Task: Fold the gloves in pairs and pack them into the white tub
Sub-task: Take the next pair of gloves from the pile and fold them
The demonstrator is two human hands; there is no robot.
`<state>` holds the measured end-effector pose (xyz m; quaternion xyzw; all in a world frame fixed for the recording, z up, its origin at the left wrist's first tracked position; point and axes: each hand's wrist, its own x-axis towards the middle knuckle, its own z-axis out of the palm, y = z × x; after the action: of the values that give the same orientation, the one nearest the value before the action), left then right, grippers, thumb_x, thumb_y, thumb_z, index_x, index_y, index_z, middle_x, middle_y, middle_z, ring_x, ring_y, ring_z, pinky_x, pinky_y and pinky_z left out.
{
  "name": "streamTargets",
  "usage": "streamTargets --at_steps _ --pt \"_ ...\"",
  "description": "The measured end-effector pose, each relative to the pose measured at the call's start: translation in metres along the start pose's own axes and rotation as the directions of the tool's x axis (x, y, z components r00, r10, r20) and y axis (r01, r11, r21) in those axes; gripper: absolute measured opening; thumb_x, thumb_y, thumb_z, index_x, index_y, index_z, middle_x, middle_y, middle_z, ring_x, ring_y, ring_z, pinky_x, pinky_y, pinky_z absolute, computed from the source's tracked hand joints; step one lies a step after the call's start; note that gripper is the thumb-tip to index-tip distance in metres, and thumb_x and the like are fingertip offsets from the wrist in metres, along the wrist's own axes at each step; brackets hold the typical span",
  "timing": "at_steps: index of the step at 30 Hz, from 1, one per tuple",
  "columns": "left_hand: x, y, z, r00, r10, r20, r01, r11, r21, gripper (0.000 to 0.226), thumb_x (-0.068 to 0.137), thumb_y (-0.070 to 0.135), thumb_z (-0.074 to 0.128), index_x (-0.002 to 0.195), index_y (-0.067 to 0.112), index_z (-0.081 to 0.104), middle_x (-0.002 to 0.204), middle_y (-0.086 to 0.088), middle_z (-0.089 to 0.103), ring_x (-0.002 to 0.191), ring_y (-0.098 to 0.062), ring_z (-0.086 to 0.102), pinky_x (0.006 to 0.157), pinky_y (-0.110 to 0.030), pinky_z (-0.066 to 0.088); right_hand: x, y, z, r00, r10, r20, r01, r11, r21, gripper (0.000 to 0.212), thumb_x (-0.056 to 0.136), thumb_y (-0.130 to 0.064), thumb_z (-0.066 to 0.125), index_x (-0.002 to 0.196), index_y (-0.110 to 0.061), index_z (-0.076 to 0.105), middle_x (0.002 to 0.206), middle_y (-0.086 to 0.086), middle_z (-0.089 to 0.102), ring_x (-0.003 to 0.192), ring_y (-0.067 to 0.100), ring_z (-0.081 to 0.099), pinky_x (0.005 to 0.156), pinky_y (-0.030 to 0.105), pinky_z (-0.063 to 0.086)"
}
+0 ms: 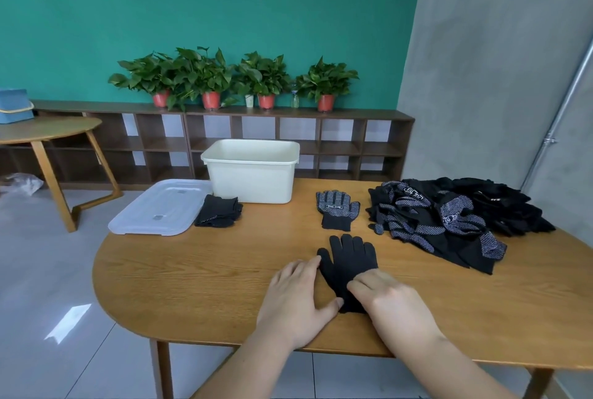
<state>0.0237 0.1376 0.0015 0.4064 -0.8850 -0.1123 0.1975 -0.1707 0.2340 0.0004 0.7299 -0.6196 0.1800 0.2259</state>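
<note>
Both hands down on the worktop [199,273], near edge. Left hand [296,300] laid flat and released, fingertips touching the thumb side of a plain black glove [348,262], thumb reaching its cuff. Right hand [390,302] curled over the cuff end, glove pressed under the knuckles; whether fabric is actually pinched can't be told. Glove lies flat, fingers pointing away from the person. Just beyond it, a dotted glove [337,207] is laid palm up, apart from the first. To the right, a big loose pile of gloves [455,220], black and dotted mixed. Far side, centre: white tub [252,170], upright, inside not seen. Left of tub, folded black gloves [218,211] beside a clear lid [160,211] laid flat.
</note>
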Motion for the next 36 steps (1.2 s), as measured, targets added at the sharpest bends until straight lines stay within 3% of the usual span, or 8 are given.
streamTargets --at_steps 5,9,15,18,20,23,27,36 --pt "0.000 0.000 0.000 1.000 0.024 0.010 -0.024 0.999 0.025 0.082 0.093 0.076 0.043 0.163 0.035 0.026 0.164 0.018 0.034 0.153 -0.010 0.022 0.127 -0.037 0.021 0.001 -0.004 0.001 0.998 0.044 0.037 -0.044 0.999 -0.011 0.039 0.057 -0.007 0.093 0.084 -0.025 0.072 0.077 -0.008 0.061 0.068 0.016 0.061 0.044 0.026 0.048" --pt "0.000 0.001 0.001 0.998 0.050 0.032 -0.052 0.997 0.060 0.070 0.100 0.068 0.034 0.162 0.036 0.032 0.163 0.021 0.030 0.153 -0.009 0.018 0.127 -0.037 0.019 -0.003 -0.003 0.000 0.997 0.045 0.067 -0.049 0.997 0.057 0.009 0.091 -0.033 0.067 0.094 -0.030 0.074 0.088 -0.013 0.064 0.081 0.012 0.063 0.053 0.027 0.055" --pt "-0.001 0.003 0.000 0.998 0.034 0.059 -0.038 0.998 0.058 0.077 0.098 0.075 0.024 0.162 0.035 0.033 0.164 0.021 0.027 0.154 -0.009 0.014 0.128 -0.039 0.016 0.018 -0.004 -0.020 0.977 0.192 0.091 -0.206 0.962 0.177 0.035 0.098 -0.039 0.049 0.118 -0.030 0.076 0.122 -0.020 0.068 0.111 0.005 0.064 0.088 0.020 0.055" --pt "0.001 0.003 -0.001 0.997 0.034 0.073 -0.039 0.997 0.071 0.084 0.093 0.081 0.031 0.163 0.034 0.031 0.164 0.021 0.026 0.154 -0.010 0.014 0.128 -0.038 0.015 0.036 0.002 -0.010 0.909 0.248 0.336 -0.331 0.917 0.220 0.045 0.107 -0.039 0.044 0.149 -0.032 0.056 0.158 -0.016 0.045 0.147 0.005 0.038 0.117 0.021 0.034" --pt "0.000 0.003 -0.002 0.996 0.030 0.083 -0.035 0.997 0.064 0.085 0.093 0.081 0.033 0.164 0.034 0.031 0.164 0.021 0.025 0.153 -0.010 0.014 0.128 -0.037 0.014 0.048 0.007 -0.004 0.809 0.299 0.506 -0.416 0.899 0.135 0.054 0.109 -0.041 0.041 0.161 -0.028 0.037 0.171 -0.009 0.024 0.159 0.012 0.016 0.126 0.031 0.024" --pt "0.001 0.003 -0.003 0.996 0.026 0.091 -0.032 0.998 0.059 0.087 0.092 0.082 0.034 0.164 0.034 0.031 0.165 0.021 0.024 0.153 -0.011 0.013 0.128 -0.036 0.013 0.066 0.009 0.001 0.757 0.374 0.536 -0.464 0.885 0.038 0.059 0.111 -0.040 0.037 0.166 -0.024 0.024 0.175 -0.003 0.009 0.161 0.021 0.004 0.128 0.039 0.023" --pt "0.001 0.003 -0.004 0.996 0.030 0.088 -0.035 0.997 0.063 0.088 0.091 0.083 0.036 0.163 0.034 0.031 0.165 0.020 0.025 0.153 -0.012 0.013 0.127 -0.036 0.013 0.081 0.004 0.012 0.712 0.330 0.619 -0.421 0.907 0.001 0.063 0.111 -0.049 0.031 0.167 -0.025 0.016 0.176 -0.001 0.003 0.162 0.024 0.002 0.129 0.043 0.018" --pt "0.002 0.003 -0.007 0.998 -0.021 0.063 0.022 1.000 -0.020 0.084 0.093 0.078 0.040 0.164 0.036 0.020 0.168 0.017 0.022 0.156 -0.009 0.015 0.129 -0.038 0.014 0.086 0.007 0.042 0.683 0.455 0.572 -0.491 0.865 -0.103 0.080 0.100 -0.076 0.009 0.167 -0.034 -0.002 0.175 -0.001 -0.011 0.161 0.025 -0.012 0.130 0.047 0.001"
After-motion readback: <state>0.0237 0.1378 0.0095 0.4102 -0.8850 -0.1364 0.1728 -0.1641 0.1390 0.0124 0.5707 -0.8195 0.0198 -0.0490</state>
